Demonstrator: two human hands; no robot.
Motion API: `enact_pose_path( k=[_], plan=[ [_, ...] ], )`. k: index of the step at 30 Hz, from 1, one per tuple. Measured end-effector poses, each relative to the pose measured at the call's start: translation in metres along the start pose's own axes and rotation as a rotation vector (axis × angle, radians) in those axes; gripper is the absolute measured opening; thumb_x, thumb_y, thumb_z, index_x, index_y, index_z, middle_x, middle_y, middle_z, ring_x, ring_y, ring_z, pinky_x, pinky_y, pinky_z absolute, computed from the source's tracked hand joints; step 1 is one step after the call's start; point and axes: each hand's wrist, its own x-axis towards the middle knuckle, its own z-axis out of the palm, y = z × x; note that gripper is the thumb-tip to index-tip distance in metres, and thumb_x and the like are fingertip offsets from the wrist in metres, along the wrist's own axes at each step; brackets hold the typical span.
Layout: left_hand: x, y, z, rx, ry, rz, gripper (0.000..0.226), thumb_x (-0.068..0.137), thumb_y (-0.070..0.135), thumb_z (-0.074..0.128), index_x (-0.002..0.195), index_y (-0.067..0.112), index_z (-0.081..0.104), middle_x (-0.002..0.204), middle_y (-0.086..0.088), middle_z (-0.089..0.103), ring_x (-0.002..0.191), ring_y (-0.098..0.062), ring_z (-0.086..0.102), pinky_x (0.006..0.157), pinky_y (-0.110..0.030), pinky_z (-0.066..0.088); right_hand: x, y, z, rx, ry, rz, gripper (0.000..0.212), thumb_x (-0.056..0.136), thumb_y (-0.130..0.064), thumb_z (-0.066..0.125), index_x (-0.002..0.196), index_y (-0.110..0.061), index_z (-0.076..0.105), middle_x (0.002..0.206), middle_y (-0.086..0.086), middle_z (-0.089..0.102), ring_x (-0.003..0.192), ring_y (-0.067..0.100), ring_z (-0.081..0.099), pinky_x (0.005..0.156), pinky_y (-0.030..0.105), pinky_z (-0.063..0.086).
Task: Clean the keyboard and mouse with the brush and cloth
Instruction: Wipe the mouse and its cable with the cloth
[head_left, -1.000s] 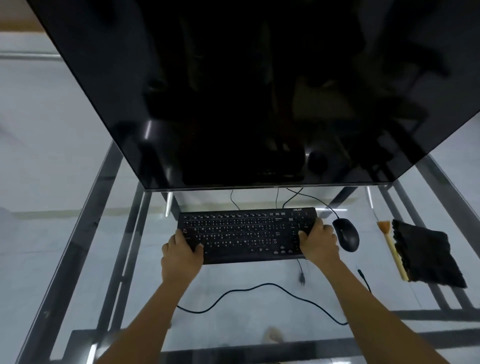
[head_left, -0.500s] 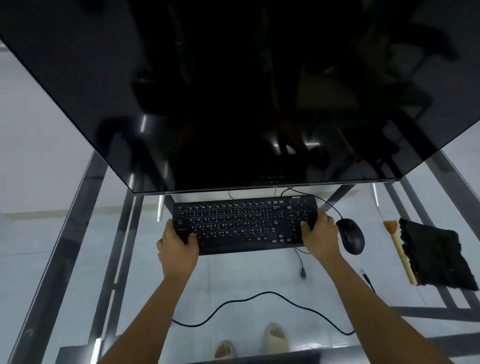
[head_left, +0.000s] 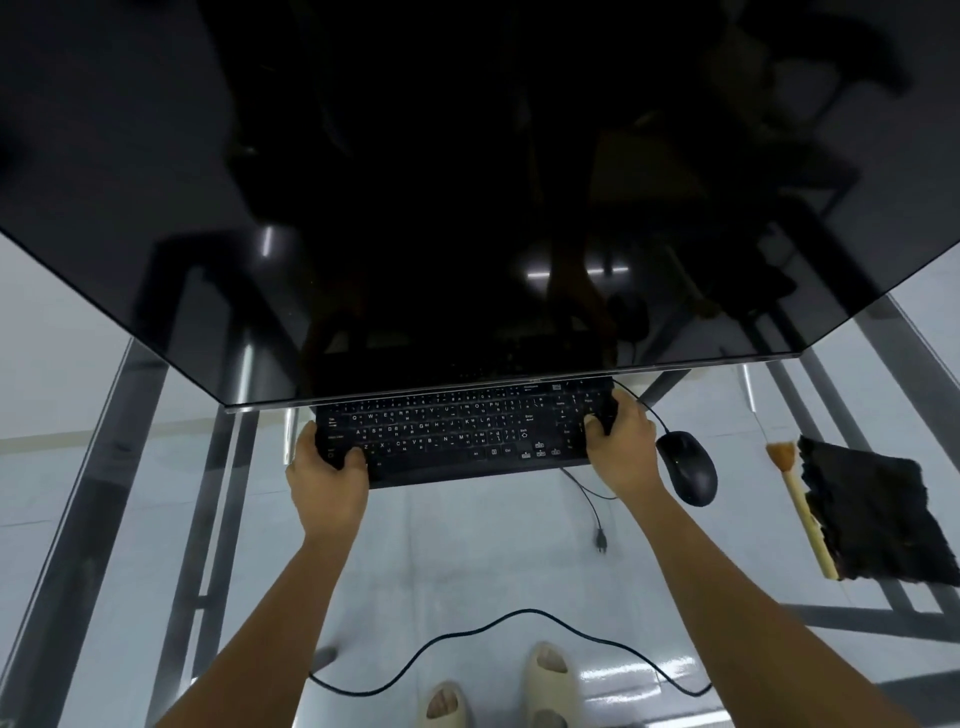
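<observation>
Head view looks down past a large dark monitor (head_left: 467, 182) whose glossy screen fills the upper part of the picture, its lower edge overhanging the far row of keys; under it spreads a glass table (head_left: 93, 467) on a metal frame, with the pale floor showing through. Next in size, the black keyboard (head_left: 462, 436) sits on the glass at the middle, partly tucked under the monitor's edge. To the far right lies a black cloth (head_left: 878, 519), shaggy and roughly square, and just beside its left edge lies a brush (head_left: 802, 506) with a pale wooden handle and orange bristles pointing away from the person. The left hand (head_left: 327, 483) grips the keyboard's near left corner, thumb curled over the keys, while the right hand (head_left: 623, 452) grips its right end, thumb on top. Just right of that hand the black mouse (head_left: 688, 467) rests on the glass, apart from the keyboard. A thin black cable (head_left: 519, 618) snakes below, and two feet in pale slippers (head_left: 550, 675) show through the glass
</observation>
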Motion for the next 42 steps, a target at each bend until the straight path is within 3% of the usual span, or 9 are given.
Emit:
enact_pose_path(
  k=[6,9,16,20,24,30,42],
  plan=[
    [0.003,0.006,0.005,0.025,0.017,0.029,0.037,0.079,0.007,0.058,0.114,0.019,0.058,0.095,0.001,0.066,0.084,-0.016,0.064,0.081,-0.042,0.055,0.009,0.001,0.004,-0.015,0.0,-0.029,0.043,0.088,-0.015,0.059,0.127,0.002,0.049,0.122,0.019,0.059,0.116,0.039,0.052,0.1,0.054,0.041],
    [-0.001,0.003,0.004,0.037,0.023,0.034,0.037,0.075,0.015,0.058,0.11,0.024,0.056,0.094,0.001,0.066,0.088,-0.021,0.063,0.081,-0.046,0.055,0.007,0.005,0.006,-0.037,0.008,-0.053,0.043,0.089,-0.015,0.059,0.127,0.002,0.049,0.121,0.019,0.059,0.115,0.039,0.052,0.101,0.054,0.04],
    [-0.004,0.002,0.001,0.051,-0.002,0.064,0.029,0.076,0.006,0.057,0.096,0.026,0.054,0.088,0.001,0.065,0.084,-0.023,0.062,0.076,-0.046,0.055,0.002,0.008,0.001,-0.068,-0.023,-0.066,0.047,0.089,-0.017,0.058,0.131,0.0,0.046,0.126,0.018,0.056,0.115,0.041,0.051,0.1,0.05,0.042],
    [-0.004,-0.003,0.001,0.065,0.0,0.098,0.03,0.08,0.002,0.059,0.1,0.024,0.055,0.089,0.002,0.065,0.083,-0.021,0.063,0.078,-0.044,0.055,-0.011,0.018,-0.024,-0.236,0.057,-0.123,0.049,0.088,-0.014,0.061,0.134,-0.004,0.047,0.136,0.015,0.052,0.121,0.037,0.048,0.101,0.049,0.041],
    [-0.005,-0.008,0.002,0.065,0.024,0.114,0.029,0.081,0.001,0.059,0.102,0.021,0.054,0.091,-0.001,0.065,0.085,-0.024,0.062,0.08,-0.045,0.053,-0.03,0.051,-0.049,-0.378,0.12,0.007,0.057,0.086,-0.018,0.065,0.137,-0.009,0.044,0.142,0.017,0.045,0.126,0.041,0.042,0.102,0.055,0.039],
    [-0.006,-0.009,0.009,0.085,0.057,0.117,0.03,0.081,0.003,0.059,0.105,0.02,0.053,0.093,-0.005,0.065,0.085,-0.028,0.062,0.08,-0.049,0.053,-0.028,0.066,-0.054,-0.248,0.073,0.037,0.056,0.088,-0.004,0.061,0.139,-0.006,0.04,0.136,0.018,0.047,0.12,0.037,0.045,0.1,0.048,0.043],
    [-0.011,-0.008,0.01,0.069,0.017,0.145,0.036,0.085,-0.001,0.056,0.114,0.019,0.052,0.1,-0.002,0.06,0.091,-0.023,0.057,0.082,-0.044,0.049,0.02,0.05,-0.046,-0.282,0.045,-0.055,0.053,0.086,-0.005,0.06,0.136,-0.002,0.043,0.132,0.021,0.049,0.111,0.041,0.048,0.096,0.049,0.043]
  ],
)
